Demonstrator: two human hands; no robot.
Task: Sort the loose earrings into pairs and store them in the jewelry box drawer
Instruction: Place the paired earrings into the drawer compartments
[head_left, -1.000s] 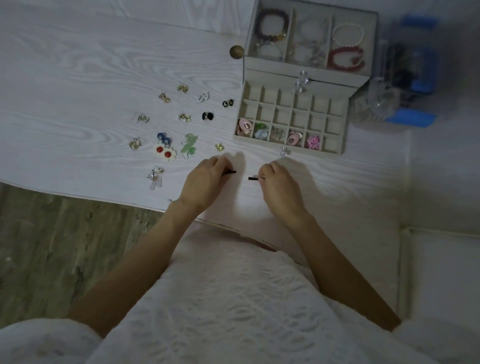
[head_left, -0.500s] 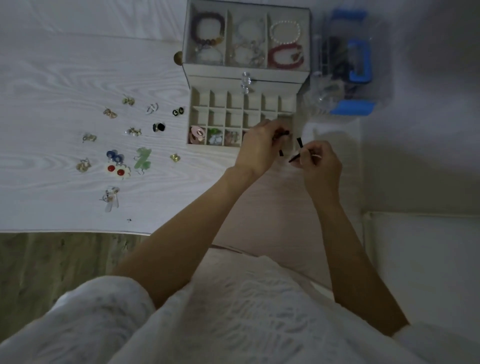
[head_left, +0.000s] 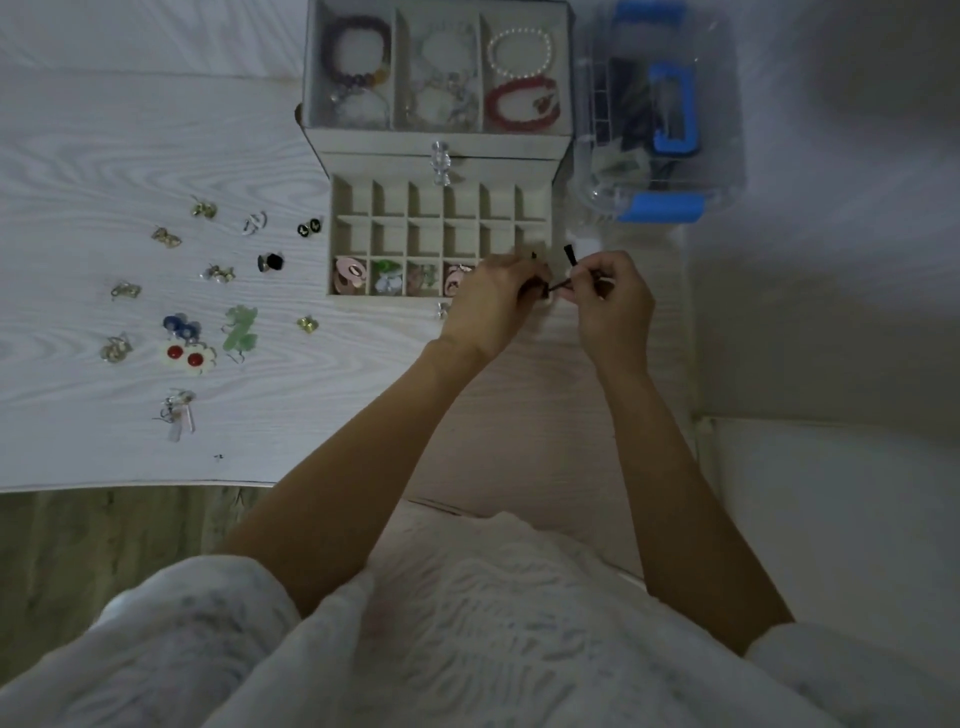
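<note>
White table (head_left: 130, 130) — thin black earrings (head_left: 563, 270), both hands.

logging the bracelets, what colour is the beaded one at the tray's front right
Red bracelet, clearest in the head view.

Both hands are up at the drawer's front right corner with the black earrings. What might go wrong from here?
1. The left hand covers the drawer's front right cells, so a black earring may land in a filled cell.
2. Both pieces are held over the drawer's edge; one could slip onto the table.
3. The left forearm may sweep the yellow earring lying nearby.
</note>
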